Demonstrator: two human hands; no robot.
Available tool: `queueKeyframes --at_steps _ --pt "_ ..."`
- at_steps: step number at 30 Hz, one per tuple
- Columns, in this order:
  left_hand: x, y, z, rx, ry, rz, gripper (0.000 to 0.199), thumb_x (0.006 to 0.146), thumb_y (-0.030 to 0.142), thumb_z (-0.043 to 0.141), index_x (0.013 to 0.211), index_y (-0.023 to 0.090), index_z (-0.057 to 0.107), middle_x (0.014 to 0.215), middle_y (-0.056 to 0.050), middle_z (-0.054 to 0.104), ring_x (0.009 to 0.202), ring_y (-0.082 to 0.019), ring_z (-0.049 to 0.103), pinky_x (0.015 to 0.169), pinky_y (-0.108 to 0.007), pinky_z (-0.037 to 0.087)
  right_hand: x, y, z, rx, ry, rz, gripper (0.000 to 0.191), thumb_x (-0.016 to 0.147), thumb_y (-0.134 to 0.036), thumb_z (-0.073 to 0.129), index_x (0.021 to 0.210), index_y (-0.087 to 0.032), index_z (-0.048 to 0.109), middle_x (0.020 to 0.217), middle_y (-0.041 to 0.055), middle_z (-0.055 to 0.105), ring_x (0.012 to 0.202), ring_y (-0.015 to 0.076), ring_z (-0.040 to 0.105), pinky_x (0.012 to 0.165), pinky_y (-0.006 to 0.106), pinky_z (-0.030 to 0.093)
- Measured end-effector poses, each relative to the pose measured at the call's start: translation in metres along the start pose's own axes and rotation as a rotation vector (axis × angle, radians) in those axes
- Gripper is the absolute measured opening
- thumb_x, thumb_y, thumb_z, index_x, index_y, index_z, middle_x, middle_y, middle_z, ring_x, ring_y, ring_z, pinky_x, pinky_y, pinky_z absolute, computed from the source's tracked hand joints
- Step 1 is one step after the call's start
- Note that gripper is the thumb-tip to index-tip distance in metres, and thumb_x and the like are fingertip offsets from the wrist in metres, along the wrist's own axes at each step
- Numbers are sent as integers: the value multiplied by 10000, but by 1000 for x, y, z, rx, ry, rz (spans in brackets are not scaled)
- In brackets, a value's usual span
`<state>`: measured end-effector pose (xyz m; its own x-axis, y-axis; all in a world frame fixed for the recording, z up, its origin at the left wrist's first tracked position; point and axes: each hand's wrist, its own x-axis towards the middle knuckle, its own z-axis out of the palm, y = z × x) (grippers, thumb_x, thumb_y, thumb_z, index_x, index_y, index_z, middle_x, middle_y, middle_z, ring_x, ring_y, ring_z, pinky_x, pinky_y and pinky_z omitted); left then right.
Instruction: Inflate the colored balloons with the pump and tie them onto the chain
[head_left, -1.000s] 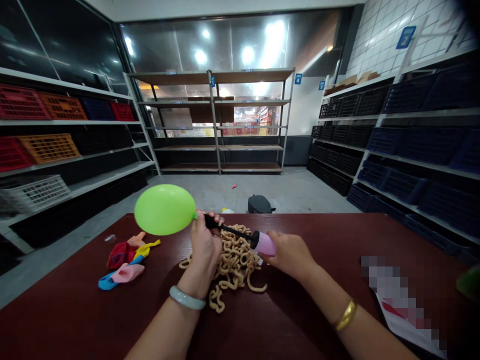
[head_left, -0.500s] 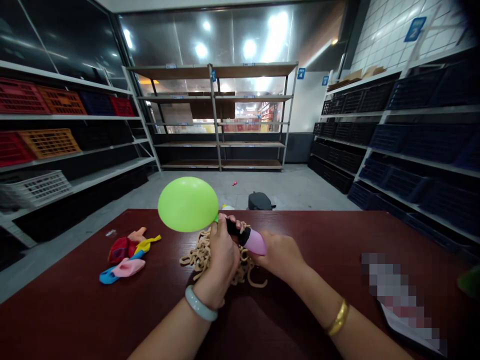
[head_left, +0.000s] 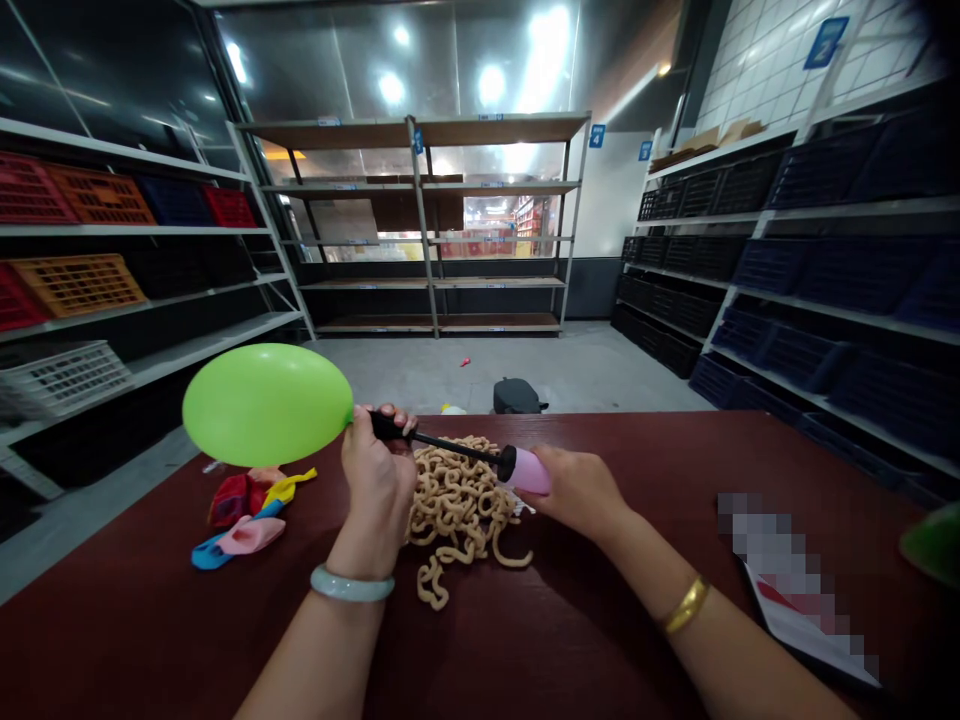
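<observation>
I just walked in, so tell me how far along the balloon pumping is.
Partway. In hand: the green balloon is well filled on the hand pump, left hand at the nozzle, right hand on the pink handle, rod drawn out. Left: it is untied, and several flat balloons lie on the table.

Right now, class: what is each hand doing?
Left hand: closed on the pump's black end at the green balloon.
Right hand: closed on the pink pump handle.
</observation>
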<state>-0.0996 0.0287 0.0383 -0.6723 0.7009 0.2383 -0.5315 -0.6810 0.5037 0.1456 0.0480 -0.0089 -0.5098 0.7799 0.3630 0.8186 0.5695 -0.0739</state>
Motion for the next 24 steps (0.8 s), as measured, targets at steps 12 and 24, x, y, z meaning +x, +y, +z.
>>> queueKeyframes --at_steps 12,24 --pt "-74 -49 25 29 -85 -188 220 828 358 631 804 200 480 743 5 531 613 -108 519 624 -263 459 -3 -24 -9 9 10 28 368 792 -543 569 957 -216 527 849 50 682 706 211 645 541 284 324" --pt "-54 -37 17 74 -61 -156 238 810 338 652 780 184 474 705 1 527 578 -109 507 549 -246 432 0 -29 -2 74 -13 22 423 783 -605 544 958 -220 562 807 42 685 666 205 636 536 278 325"
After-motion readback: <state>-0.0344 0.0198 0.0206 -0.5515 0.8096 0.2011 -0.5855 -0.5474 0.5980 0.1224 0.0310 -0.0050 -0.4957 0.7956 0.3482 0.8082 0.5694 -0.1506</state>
